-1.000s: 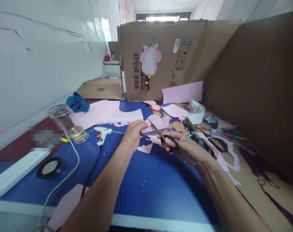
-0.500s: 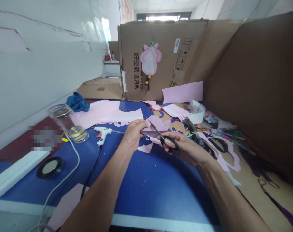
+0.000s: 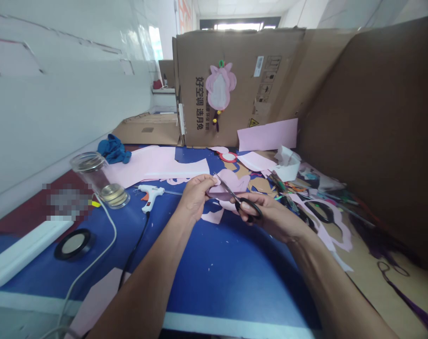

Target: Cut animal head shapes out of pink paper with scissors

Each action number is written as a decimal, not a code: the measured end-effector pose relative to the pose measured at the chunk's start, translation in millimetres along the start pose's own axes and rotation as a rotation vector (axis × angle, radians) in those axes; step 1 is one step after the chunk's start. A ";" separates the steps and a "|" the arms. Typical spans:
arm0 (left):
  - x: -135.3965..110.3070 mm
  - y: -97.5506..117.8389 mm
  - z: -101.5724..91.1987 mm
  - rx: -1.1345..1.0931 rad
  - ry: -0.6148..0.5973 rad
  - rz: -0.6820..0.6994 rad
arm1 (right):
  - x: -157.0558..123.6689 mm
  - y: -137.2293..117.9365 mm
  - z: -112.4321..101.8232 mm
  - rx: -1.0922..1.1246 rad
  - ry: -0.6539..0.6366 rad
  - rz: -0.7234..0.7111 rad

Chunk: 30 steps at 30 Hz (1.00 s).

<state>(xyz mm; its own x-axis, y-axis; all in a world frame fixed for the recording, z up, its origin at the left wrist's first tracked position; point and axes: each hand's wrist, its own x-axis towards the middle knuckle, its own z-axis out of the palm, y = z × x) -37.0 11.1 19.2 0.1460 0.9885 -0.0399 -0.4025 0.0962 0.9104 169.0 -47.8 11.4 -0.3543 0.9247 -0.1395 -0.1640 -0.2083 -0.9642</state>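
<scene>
1. A pink piece (image 3: pixel 235 178) is sitting between the two hands, over the blue table (image 3: pixel 207 282); call it the clock's centre, with 12 straight ahead.
2. At 8 o'clock, the left hand (image 3: pixel 195 197) is pinching the piece's left end between thumb and fingers.
3. At 4 o'clock, the right hand (image 3: pixel 272 214) is grasping the scissors (image 3: pixel 238 202), its fingers curling around the black loops.
4. The blades are pointing toward 10 o'clock and lying against the piece, their tips near the left thumb; whether they are biting into it, I cannot tell.
5. At 7 o'clock, a scrap (image 3: pixel 213 216) is lying just beside the left fingers.
6. At 9 o'clock, a glue gun (image 3: pixel 152 193) is resting near the left hand, and a glass jar (image 3: pixel 97 174) is standing beyond it.
7. Between 9 and 10, a pink sheet (image 3: pixel 157 162) is lying flat, a blue cloth (image 3: pixel 113 149) resting by its far end.
8. At 12, a box (image 3: pixel 207 47) is standing behind everything, a pink ornament (image 3: pixel 219 89) showing on its face.
</scene>
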 end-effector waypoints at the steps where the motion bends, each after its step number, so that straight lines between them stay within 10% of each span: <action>1: 0.1 0.0 -0.2 0.004 -0.001 -0.001 | 0.2 0.2 -0.5 -0.005 0.000 0.005; 30: 2.8 -2.4 -3.5 0.134 0.052 0.085 | -10.8 -10.8 -11.0 -0.075 -0.086 0.065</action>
<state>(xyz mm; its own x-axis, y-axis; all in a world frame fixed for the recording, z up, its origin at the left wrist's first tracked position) -38.8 14.0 15.5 0.0684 0.9974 0.0220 -0.2864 -0.0014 0.9581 184.7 -52.0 20.9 -0.4403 0.8785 -0.1853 -0.0698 -0.2393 -0.9684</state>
